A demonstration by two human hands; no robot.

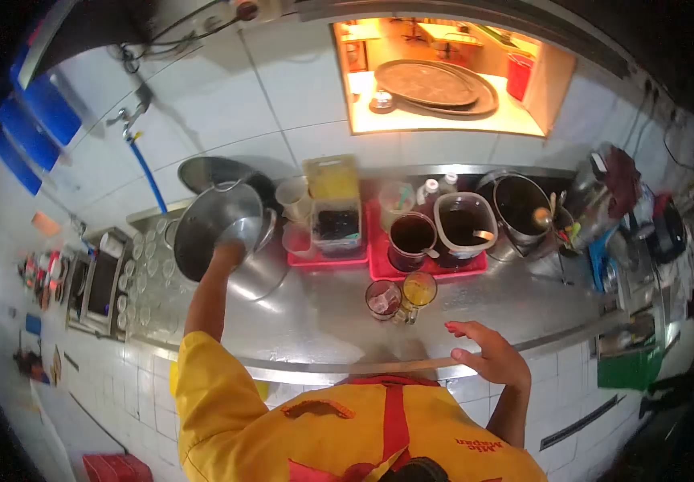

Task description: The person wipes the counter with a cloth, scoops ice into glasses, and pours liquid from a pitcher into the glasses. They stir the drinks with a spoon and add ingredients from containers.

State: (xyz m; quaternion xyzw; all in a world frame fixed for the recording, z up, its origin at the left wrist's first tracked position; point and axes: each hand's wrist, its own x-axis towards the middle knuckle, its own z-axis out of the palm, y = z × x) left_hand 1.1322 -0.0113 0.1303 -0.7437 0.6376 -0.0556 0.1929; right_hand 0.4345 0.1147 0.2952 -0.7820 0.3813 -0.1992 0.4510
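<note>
My left hand (231,251) reaches over the rim into a large metal pot (259,277) on the left of the counter. Something pale and shiny shows just beyond the hand, but the fingers are hidden and blurred. At the counter's front edge my right hand (491,355) is open, thumb and fingers apart, holding nothing. Left of it stand two glass mugs side by side. One mug (384,299) contains pinkish ice; the other mug (419,289) has something yellow inside.
Behind the mugs, pink trays (443,269) bear a dark-filled jug (411,241) and square tub (466,225). Another metal pot (520,205) stands to their right. Several upturned glasses (150,265) line the far left. Brown oval trays (435,84) lie in the serving hatch.
</note>
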